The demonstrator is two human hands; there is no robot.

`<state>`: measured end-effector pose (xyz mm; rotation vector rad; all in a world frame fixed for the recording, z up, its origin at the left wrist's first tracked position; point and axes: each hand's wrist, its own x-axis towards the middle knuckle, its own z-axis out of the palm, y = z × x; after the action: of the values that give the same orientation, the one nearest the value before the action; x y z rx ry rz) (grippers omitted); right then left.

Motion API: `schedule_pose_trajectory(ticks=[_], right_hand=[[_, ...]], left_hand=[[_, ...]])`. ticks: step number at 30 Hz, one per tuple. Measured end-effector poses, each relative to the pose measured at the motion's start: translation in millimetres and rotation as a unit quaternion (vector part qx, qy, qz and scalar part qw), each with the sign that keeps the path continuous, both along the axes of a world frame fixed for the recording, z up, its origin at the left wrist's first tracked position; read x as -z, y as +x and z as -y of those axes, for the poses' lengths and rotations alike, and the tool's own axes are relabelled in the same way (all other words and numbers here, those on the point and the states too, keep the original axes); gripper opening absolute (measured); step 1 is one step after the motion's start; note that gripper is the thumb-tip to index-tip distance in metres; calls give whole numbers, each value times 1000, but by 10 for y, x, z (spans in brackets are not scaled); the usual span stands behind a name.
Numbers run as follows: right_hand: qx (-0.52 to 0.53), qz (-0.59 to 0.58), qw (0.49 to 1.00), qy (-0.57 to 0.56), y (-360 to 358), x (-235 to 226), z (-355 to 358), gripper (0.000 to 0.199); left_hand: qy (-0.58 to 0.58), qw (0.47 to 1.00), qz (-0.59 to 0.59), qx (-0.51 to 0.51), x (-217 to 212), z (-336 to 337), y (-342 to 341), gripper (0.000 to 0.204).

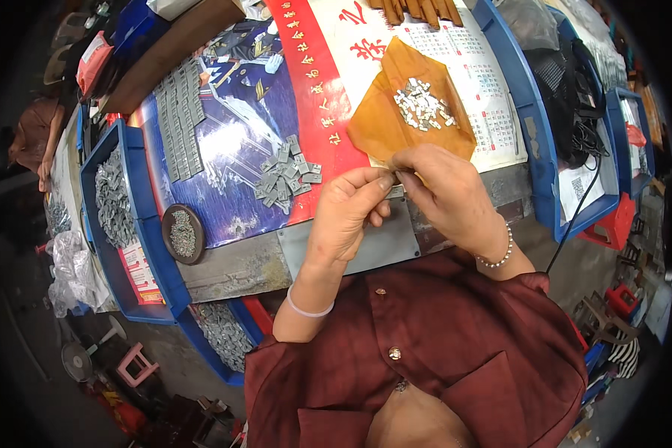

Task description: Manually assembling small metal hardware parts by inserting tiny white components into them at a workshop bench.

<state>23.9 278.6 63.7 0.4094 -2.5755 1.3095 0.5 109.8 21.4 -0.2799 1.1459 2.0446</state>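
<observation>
Fingers [360,178] pinched, both hands meeting over the desk's [235,272] near edge.
Head view: left hand [334,201] has thumb and forefinger closed in a pinch, and the right hand [449,183] bends in to meet it, fingertips closed too. Can't tell what's between them, too tiny and half covered. Below them a flat grey plate [381,246] sits right at the near edge. Just past the right hand there's an amber sheet [373,134], toward the desk's right edge, with a loose heap of small white pieces [423,104] on it. Jumbled grey pieces [287,175] lie to the left hand's left, in from the near edge, and neat grey rows [178,119] run nearer the left edge. Round brown dish [190,260] of tiny bits [181,235] is by the near left corner, right beside a blue tray [151,246].
</observation>
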Motion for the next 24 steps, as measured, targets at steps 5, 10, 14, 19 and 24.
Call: schedule_pose_trajectory(ticks=[5, 10, 14, 19, 24], right_hand=[[-11, 22, 1000, -15, -6, -34, -9, 15], [-16, 55, 997, -44, -2, -31, -7, 15], [5, 142, 973, -180, -11, 64, -31, 13], [21, 249, 902, -352, -39, 172, -71, 12], [-11, 306, 875, -376, -44, 133, -31, 17]], left_hand=[[-2, 1000, -11, 2, -7, -5, 9, 14], [-25, 999, -34, 1, -13, 10, 31, 13], [-62, 994, -93, -8, -85, 16, 59, 14], [-83, 987, -137, -23, -77, 45, 114, 16], [-120, 980, -159, -24, -64, 78, 155, 15]])
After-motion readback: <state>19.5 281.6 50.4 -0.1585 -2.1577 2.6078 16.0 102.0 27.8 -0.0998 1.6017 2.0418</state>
